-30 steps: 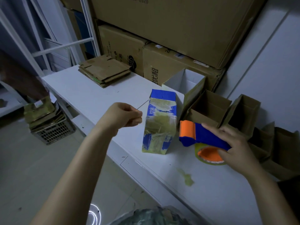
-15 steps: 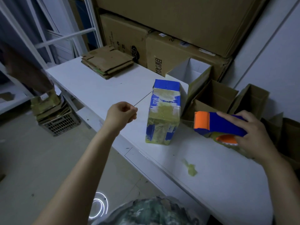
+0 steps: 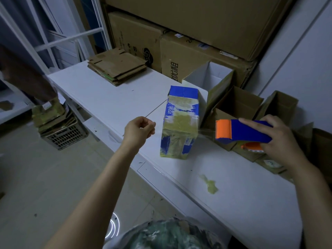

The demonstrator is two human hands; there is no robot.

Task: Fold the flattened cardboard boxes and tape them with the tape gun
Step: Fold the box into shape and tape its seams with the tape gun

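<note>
- Large brown cartons (image 3: 179,24) were stacked against the wall, well beyond both sets of our fingers.
- A white table (image 3: 107,101) ran under our hands, from far left of the left fingers to past the right wrist.
- Open folded boxes, one white-lined (image 3: 210,78) and others brown (image 3: 239,103), stood just behind our right fingers.
- A stack of flattened cardboard boxes (image 3: 116,68) lay at the table's far end, well beyond our left fingers.
- A blue and white box (image 3: 181,123), patched with yellowish tape, stood upright between our two hands, near the left fingertips.
- The blue and orange tape gun (image 3: 244,131) was lifted off the table, its orange end near the box's right side.
- Our right hand (image 3: 282,142) gripped the tape gun, fingers wrapped over its top.
- Our left hand (image 3: 138,131) was curled into a loose fist; we saw nothing in it.
- A tape scrap (image 3: 210,184) lay on the table, nearer us than the right fingers.
</note>
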